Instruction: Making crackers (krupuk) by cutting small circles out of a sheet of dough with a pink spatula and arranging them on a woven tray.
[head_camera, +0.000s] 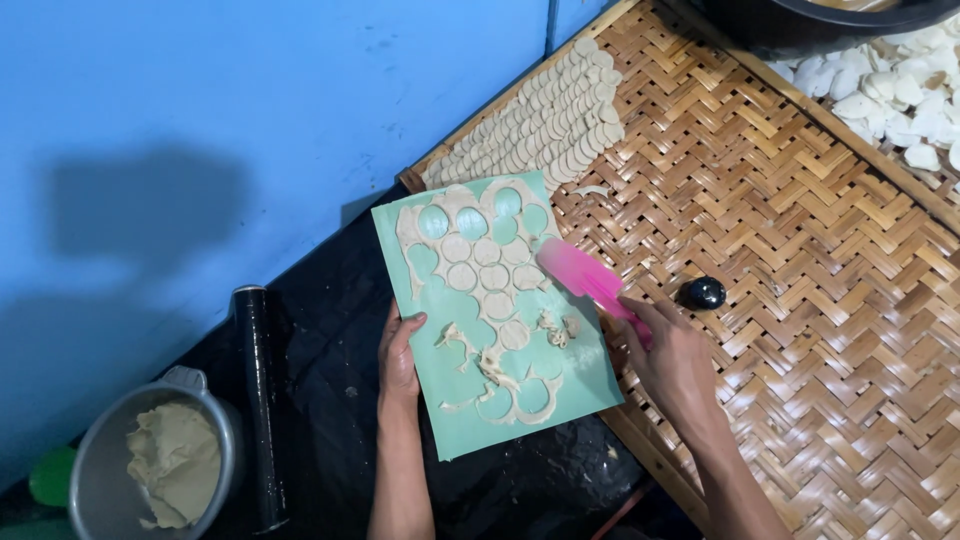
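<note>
Left hand (400, 352) grips the left edge of the green board (495, 320), fingers curled under. Cut dough rounds (487, 275) sit mid-board among scraps. Right hand (672, 352), fingers closed on a pink scraper (583, 276), blade at the board's right edge. Likely lifting rounds; slide the blade flat under each.

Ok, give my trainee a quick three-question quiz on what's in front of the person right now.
1. True or false: the right hand holds a pink spatula.
2. What does the left hand grip? A) the black roll B) the green board's edge C) the metal pot
3. Where do the finished dough rounds lie in rows?

Key:
1. True; its blade rests at the right edge of the green board.
2. B; the black roll and the metal pot of dough lie apart to the left.
3. On the woven bamboo tray, beyond the board's far end.
</note>
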